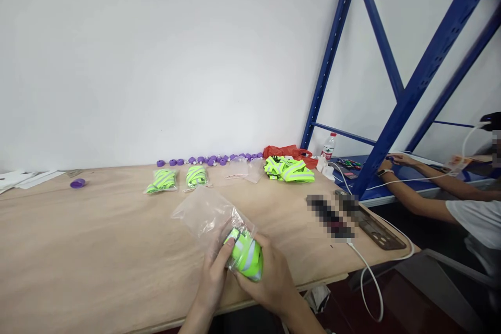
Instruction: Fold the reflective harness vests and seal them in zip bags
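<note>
My left hand (216,260) and my right hand (271,275) are closed around a folded neon-yellow reflective strap (247,257) with silver bands, near the table's front edge. The strap sits at least partly inside a clear plastic bag (205,211), whose loose end spreads out to the upper left. My left thumb presses on the top of the bundle, and my right fingers wrap its right and lower side. Beyond my hands lie two packed bags of the same straps, a left one (163,180) and a right one (196,176).
A loose pile of reflective straps (289,169) lies by a red plastic bag (284,151). Purple rings (213,160) line the wall. Flat bags (237,168), phones and a white cable (368,258) are also on the table. Right of the blue rack post (403,109), another person's arms (415,203) show.
</note>
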A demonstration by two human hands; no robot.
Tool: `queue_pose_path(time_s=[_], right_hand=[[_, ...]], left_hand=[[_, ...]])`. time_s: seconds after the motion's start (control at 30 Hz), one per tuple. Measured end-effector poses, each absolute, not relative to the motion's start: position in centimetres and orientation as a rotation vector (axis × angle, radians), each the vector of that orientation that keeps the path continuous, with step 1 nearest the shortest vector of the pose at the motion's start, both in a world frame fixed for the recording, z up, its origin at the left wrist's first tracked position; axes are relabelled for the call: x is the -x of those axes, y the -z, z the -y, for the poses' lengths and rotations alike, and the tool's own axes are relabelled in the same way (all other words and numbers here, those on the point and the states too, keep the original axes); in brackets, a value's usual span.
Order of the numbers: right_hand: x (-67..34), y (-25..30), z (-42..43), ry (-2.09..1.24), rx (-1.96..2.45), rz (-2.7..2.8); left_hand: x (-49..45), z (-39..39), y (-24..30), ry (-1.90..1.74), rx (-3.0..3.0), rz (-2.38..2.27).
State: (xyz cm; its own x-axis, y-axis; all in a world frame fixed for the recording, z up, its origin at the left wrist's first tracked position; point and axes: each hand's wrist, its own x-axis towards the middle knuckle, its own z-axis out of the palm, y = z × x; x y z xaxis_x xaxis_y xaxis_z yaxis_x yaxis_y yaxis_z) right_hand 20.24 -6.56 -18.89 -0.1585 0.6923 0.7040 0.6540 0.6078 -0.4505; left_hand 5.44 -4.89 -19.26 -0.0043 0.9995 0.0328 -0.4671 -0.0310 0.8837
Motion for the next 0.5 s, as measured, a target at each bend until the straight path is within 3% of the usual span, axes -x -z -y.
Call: queue_pose_path(time_s=[0.5], right_hand=[[-19.8, 17.6, 6.1, -0.028, 1.026, 1.825]], left_hand=[[-5.7, 5.0, 19.0, -1.481, -0.983, -0.9]])
